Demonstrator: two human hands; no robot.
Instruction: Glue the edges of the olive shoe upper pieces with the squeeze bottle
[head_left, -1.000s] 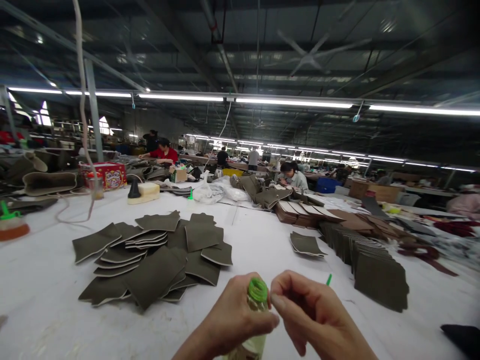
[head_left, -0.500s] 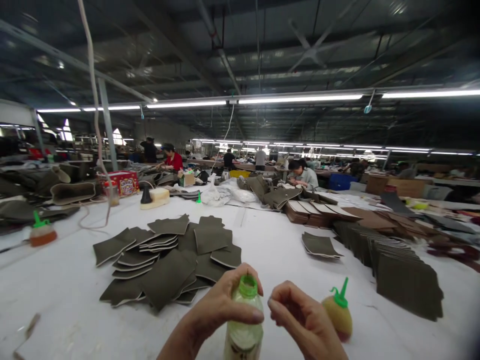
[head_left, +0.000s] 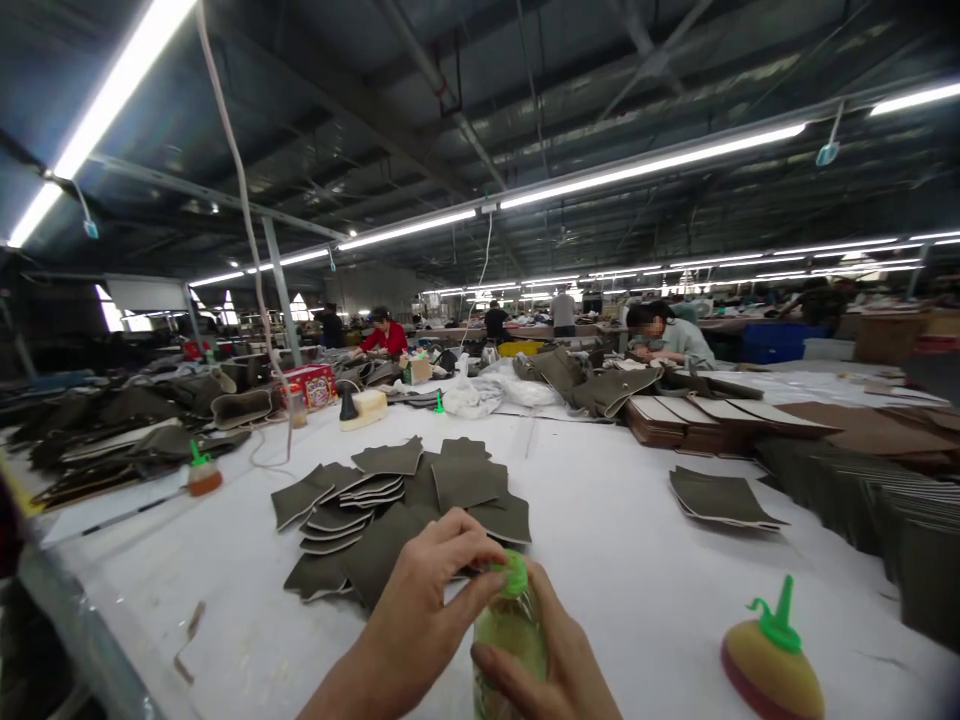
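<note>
Ideally, the right hand (head_left: pixel 564 655) gripping the bottle (head_left: pixel 516 628) should steady it while the left hand (head_left: pixel 424 590), just above, pinches the green top (head_left: pixel 516 573) squarely.

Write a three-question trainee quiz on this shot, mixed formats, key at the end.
1. Which hand is wrapped around the body of the clear bottle?

2. What colour is the nozzle on the squeeze bottle?
A) red
B) green
C) blue

3. True or false: in the picture, the loose pile of dark pieces lies to the left of the squeeze bottle.

Key:
1. The right hand; the left hand has its fingers at the green top.
2. B
3. True
</note>
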